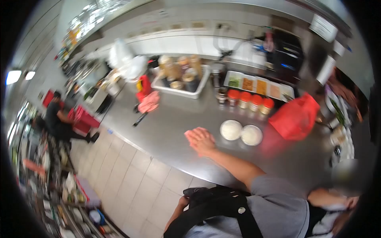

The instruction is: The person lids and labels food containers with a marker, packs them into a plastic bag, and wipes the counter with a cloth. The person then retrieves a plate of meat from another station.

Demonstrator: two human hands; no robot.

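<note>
My right hand (204, 144) rests palm down on a pink cloth (189, 136), pressing it against the steel counter (170, 137). The cloth's edges show around the fingers. Just to the right of this hand stand two round containers of something white, the nearer-left one (231, 130) and its neighbour (251, 135), side by side. Low beside my black apron (214, 202) is my left hand (183, 201), close to a dark object at the counter's edge; its fingers are mostly hidden.
Red-lidded jars (244, 100), a topping tray (260, 85), a red bag (295, 117) and a white basket of bottles (198, 93) stand on the counter. Another pink cloth (149, 102) lies left. A co-worker's arm (329, 198) is at right; another person (55, 115) is far left.
</note>
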